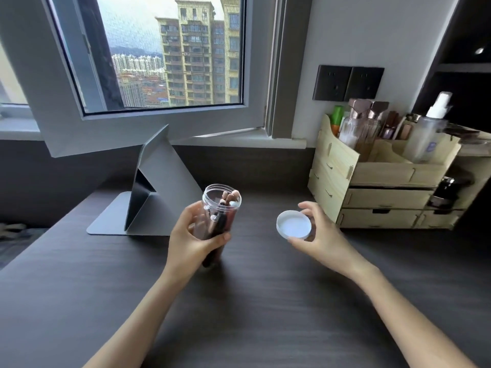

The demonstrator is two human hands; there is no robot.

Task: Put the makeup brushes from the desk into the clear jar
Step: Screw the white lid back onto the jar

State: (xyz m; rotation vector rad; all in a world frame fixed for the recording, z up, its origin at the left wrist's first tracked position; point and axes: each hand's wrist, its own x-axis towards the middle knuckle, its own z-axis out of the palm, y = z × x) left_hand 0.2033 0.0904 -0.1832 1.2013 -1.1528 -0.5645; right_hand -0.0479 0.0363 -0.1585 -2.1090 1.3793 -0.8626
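The clear jar (221, 200) stands upright on the dark desk (265, 301), its mouth uncovered. Several makeup brushes (225, 208) stand inside it, dark handles down and pale tips near the rim. My left hand (191, 237) is wrapped around the jar's middle from the left. To the right of the jar, my right hand (316, 232) holds a round white lid (293, 224) by its edge, tilted, a little above the desk. No loose brushes show on the desk surface.
A grey folding stand (148, 197) sits behind the jar at the left. A wooden cosmetics organiser (380, 197) with drawers and bottles fills the back right. An inward-swung window sash (148, 120) overhangs the desk's rear.
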